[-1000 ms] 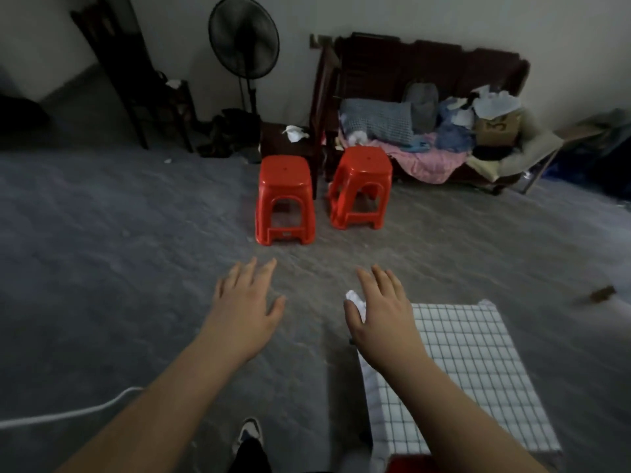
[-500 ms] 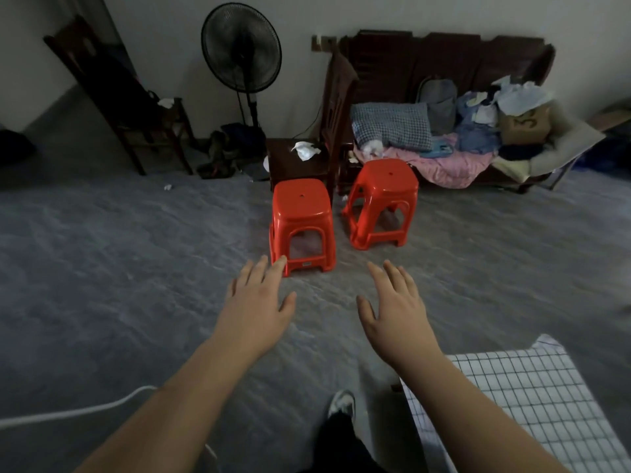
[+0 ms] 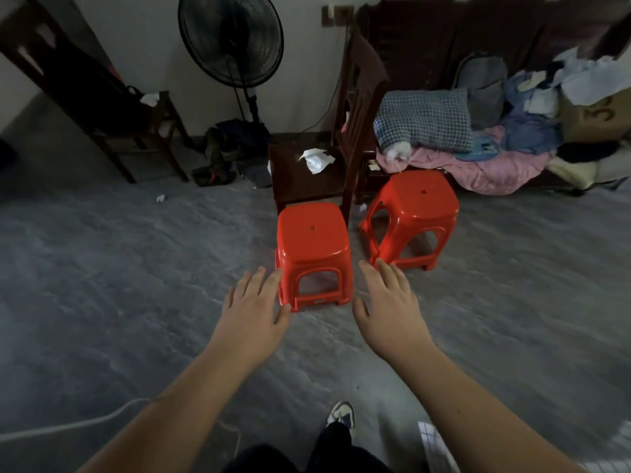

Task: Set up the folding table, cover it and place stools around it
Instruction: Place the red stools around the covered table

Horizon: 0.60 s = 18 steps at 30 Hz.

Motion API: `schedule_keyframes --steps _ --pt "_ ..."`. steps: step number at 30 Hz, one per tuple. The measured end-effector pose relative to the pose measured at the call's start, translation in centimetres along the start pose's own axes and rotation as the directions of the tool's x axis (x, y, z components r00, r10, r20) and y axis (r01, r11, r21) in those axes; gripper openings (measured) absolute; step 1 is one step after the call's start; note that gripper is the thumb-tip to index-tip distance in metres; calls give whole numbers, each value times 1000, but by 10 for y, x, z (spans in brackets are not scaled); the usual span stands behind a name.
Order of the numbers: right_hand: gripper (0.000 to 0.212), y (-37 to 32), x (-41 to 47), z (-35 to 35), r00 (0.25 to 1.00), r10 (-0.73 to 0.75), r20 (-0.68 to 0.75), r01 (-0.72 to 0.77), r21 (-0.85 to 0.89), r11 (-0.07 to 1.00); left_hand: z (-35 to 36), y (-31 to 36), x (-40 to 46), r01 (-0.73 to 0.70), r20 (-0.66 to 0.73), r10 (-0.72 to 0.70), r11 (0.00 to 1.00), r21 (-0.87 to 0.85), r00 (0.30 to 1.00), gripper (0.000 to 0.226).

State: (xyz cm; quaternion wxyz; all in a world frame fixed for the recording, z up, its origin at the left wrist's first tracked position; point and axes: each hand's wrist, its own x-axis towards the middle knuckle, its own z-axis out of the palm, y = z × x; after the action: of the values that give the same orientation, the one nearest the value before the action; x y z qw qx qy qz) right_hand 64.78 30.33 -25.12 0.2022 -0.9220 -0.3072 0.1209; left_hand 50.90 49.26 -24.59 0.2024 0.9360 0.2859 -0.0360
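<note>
Two red plastic stools on the grey floor. The near stool sits right between the two outstretched hands, a bit past them. Left hand is palm down with its fingers straight and spread, tips overlapping the stool's left leg in the picture; can't tell if they actually touch it. Right hand is just right of that stool, fingers also straight and slightly spread, holding nothing, pointing at the gap between the two stools. The far stool stands behind and to the right, apart from the first, its front leg just beyond the right fingertips.

A corner of the checked tablecloth peeks in at the bottom right edge.

Writing-wise, there's a small label on the near stool's front rail, too tiny to read, and a big dark mark like a "3" on the cardboard box on the cluttered sofa. Dark wooden chair with crumpled white paper stands right behind the near stool, standing fan by the wall.
</note>
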Motion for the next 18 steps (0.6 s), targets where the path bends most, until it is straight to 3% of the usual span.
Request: schedule_keyframes --steps 6,18 --pt "64 2 141 49 995 76 57 -76 -3 997 25 -46 135 22 49 -19 998 -56 999 69" --pt "67 82 396 299 950 282 137 -283 -11 959 226 -170 429 5 268 -3 1000 -7 963 80"
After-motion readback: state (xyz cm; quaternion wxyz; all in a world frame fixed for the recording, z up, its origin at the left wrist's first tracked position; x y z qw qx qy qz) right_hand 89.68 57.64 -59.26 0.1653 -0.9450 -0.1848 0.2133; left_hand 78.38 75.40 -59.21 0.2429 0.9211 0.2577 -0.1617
